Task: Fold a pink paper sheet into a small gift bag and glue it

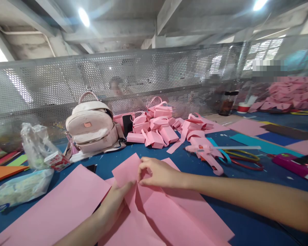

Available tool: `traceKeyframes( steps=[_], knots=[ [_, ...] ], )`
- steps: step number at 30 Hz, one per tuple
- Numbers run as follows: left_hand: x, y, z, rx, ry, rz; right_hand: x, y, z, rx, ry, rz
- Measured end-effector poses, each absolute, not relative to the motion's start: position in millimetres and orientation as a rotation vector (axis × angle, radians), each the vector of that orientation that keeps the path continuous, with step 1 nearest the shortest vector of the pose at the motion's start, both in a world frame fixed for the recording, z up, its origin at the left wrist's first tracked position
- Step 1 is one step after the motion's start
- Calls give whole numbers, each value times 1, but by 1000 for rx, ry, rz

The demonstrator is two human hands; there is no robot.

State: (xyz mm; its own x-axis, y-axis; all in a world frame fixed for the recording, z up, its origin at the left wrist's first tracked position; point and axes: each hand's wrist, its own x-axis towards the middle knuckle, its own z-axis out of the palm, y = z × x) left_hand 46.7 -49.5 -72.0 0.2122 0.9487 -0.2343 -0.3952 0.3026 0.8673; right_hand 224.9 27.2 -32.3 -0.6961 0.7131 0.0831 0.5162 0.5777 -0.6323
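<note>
Between my hands is a pink paper sheet point(156, 208), creased and partly lifted off the table. My left hand point(115, 198) grips its left side, thumb on top and the fingers hidden beneath. With thumb and forefinger curled together, my right hand point(156, 173) pinches the paper close to the left thumb. More pink sheets lie under and around it, including a large pink sheet point(59, 208) to the left. Beyond the right hand rests a pink glue gun point(205, 153) with a clear glue stick poking out of its back.
Behind my hands sit a pile of folded pink paper pieces point(156, 126) and a cream backpack point(92, 126). Plastic bags point(23, 188) lie at left. At right are a magenta tool point(292, 165), coloured sheets point(261, 147) and a dark jar point(227, 104). A perforated metal screen point(53, 89) closes the back.
</note>
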Motion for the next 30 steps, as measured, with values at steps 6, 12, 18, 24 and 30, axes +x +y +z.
traceKeyframes(
  steps=[6, 12, 18, 24, 30],
  knots=[
    [47, -49, -71, 713, 824, 1105, 225, 31, -34, -978, -2403, 960],
    [46, -47, -64, 682, 857, 1098, 224, 39, -41, -979, -2317, 1162],
    [43, -45, -65, 739, 974, 1126, 227, 46, -47, -1013, -2292, 1324],
    [44, -49, -62, 645, 936, 1115, 233, 45, -35, -1046, -2317, 1331],
    [43, -48, -64, 634, 938, 1114, 237, 40, -19, -1061, -2356, 1319]
  ],
)
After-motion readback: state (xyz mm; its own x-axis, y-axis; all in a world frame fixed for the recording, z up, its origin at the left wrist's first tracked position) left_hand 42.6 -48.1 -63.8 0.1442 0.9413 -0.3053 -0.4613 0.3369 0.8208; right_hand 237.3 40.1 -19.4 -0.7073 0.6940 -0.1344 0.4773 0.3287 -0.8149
